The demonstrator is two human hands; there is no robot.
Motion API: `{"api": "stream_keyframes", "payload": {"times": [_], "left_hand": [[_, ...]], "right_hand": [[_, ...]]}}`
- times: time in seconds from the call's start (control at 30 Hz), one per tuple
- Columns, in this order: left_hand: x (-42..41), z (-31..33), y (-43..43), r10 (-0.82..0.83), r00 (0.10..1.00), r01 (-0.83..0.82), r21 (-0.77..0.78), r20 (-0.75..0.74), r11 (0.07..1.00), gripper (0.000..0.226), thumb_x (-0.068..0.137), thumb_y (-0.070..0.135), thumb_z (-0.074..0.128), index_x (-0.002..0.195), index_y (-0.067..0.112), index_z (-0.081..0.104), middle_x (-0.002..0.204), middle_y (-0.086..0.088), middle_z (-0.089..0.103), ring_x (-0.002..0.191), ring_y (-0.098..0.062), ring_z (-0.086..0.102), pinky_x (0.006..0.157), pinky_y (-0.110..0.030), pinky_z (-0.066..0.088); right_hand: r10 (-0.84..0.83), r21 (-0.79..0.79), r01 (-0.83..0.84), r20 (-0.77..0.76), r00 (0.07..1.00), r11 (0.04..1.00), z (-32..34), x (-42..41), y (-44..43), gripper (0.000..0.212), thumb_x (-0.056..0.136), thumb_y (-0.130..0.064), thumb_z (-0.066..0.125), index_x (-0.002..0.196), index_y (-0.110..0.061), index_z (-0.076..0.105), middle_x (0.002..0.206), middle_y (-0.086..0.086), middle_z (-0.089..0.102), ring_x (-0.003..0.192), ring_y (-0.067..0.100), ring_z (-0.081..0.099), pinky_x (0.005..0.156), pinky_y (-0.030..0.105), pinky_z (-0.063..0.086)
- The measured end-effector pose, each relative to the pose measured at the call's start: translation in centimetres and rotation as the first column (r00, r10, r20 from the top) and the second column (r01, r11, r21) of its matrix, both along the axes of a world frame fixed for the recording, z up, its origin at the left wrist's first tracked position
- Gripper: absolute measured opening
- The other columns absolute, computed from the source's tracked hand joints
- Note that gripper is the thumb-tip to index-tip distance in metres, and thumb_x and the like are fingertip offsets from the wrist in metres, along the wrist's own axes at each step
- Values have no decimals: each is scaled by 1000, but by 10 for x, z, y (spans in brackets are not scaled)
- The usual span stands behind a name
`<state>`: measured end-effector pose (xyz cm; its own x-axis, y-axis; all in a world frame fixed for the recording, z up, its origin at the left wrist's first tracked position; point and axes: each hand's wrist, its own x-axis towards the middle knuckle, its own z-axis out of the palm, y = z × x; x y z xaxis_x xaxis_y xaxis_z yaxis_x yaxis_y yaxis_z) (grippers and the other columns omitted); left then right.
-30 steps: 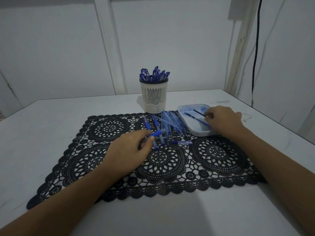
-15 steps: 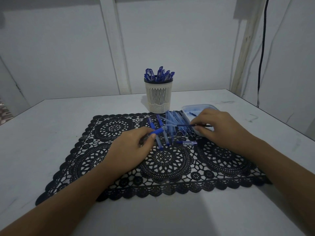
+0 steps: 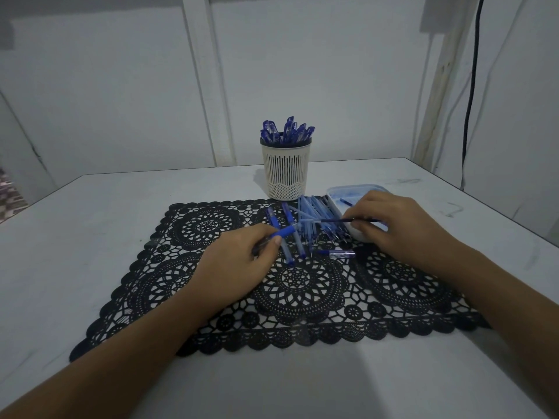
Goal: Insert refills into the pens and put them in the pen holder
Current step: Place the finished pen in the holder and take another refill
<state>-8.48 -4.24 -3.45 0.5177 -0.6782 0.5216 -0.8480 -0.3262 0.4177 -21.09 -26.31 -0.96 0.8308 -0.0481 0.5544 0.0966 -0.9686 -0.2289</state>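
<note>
Pinching a thin dark refill (image 3: 341, 220) between thumb and fingertips, my right hand (image 3: 396, 228) holds it level at the near edge of the shallow white plastic tray (image 3: 357, 189), tip pointing left. My left hand (image 3: 236, 264) grips a blue plastic pen barrel (image 3: 282, 232) over the black lace placemat (image 3: 302, 285), its end angled toward the refill; whether they touch I cannot tell. Loose blue pen barrels (image 3: 314, 213) lie heaped just behind. The cream slotted pen holder (image 3: 286, 173) stands on the white desk (image 3: 90, 237) at the far side, holding pens. I judge the refill light, whippy and easily bent, so I'd hold it near its leading end. The barrel looks stiff but slick, best gripped mid-length.
</note>
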Motion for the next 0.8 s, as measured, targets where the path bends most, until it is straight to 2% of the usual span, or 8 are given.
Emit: {"api": "stream_keyframes", "payload": {"times": [0.13, 0.37, 0.57, 0.7, 0.8], "left_hand": [[0, 1, 0, 8, 1000, -8, -10, 4, 1000, 17, 92, 29, 50, 97, 23, 65, 59, 12, 51, 60, -3, 50, 49, -18, 31], [0, 0, 1, -4, 1000, 4, -8, 6, 1000, 17, 93, 29, 50, 97, 22, 65, 58, 12, 51, 59, -3, 50, 49, -16, 32], [0, 0, 0, -36, 999, 35, -19, -6, 999, 31, 87, 41, 42, 99, 25, 65, 60, 13, 53, 60, -1, 51, 48, -14, 32], [-1, 1, 3, -16, 989, 5, 72, 149, 997, 34, 88, 43, 40, 102, 25, 65, 66, 17, 54, 57, 5, 49, 49, -9, 28], [-5, 1, 2, -51, 976, 29, 105, 212, 994, 38, 86, 43, 36, 99, 24, 66, 69, 13, 60, 56, 2, 48, 48, -11, 34]], "right_hand": [[-4, -15, 4, -2, 1000, 1000, 0, 0, -3, 18, 84, -6, 62, 97, -15, 70, 85, -5, 59, 79, 17, 57, 71, 28, 45], [3, -29, -4, -4, 1000, 1000, 1, -1, -2, 17, 84, -6, 62, 97, -14, 70, 87, 0, 61, 77, 17, 57, 70, 28, 44], [5, -37, -6, -24, 1000, 999, 0, -1, -2, 17, 83, -6, 63, 97, -13, 71, 86, -3, 58, 76, 20, 59, 69, 31, 45], [7, -196, -8, -2, 1000, 981, 2, -2, -2, 17, 83, -11, 59, 94, -14, 71, 85, 4, 62, 72, 27, 59, 62, 38, 49], [25, -355, -9, 41, 999, 935, 1, -2, 7, 20, 79, -15, 57, 94, -17, 71, 81, 3, 63, 67, 27, 58, 60, 34, 43]]}}
